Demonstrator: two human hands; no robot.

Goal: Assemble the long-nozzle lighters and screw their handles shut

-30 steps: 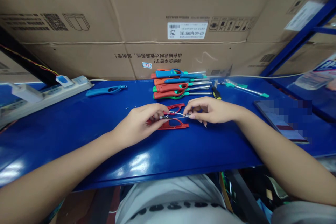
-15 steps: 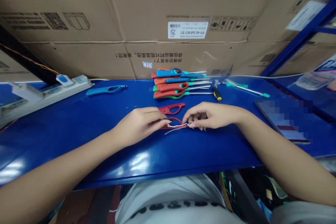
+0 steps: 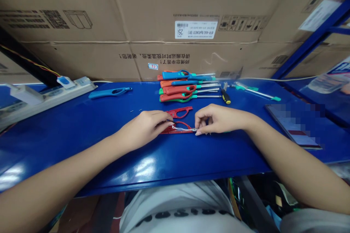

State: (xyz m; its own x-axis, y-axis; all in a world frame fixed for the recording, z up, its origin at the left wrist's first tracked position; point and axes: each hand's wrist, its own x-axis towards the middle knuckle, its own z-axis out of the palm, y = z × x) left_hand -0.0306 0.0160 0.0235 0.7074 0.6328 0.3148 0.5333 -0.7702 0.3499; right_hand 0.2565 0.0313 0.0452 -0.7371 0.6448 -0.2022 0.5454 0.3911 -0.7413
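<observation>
A red lighter handle half (image 3: 166,130) lies on the blue table under my fingers, with thin white wires (image 3: 182,128) running along its trigger opening. My left hand (image 3: 149,125) is closed over its left part, thumb and finger pinching at the wires' left end; a small dark bit shows at the fingertips. At the right end, my right hand (image 3: 210,120) pinches a small metal piece (image 3: 194,130) where the wires end. Just behind lies a second red handle half (image 3: 182,112), its inner side up.
Several assembled lighters (image 3: 179,90) are piled behind, beside a yellow-black screwdriver (image 3: 226,97). Metal rods with green tips (image 3: 259,93) and a phone-like tablet (image 3: 290,127) lie right. A blue handle half (image 3: 109,93), small pins and a power strip (image 3: 68,93) are left.
My left hand has moved slightly left, and the white wires now lie closer along the red handle half. The loose wire end that stuck out toward me no longer shows.
</observation>
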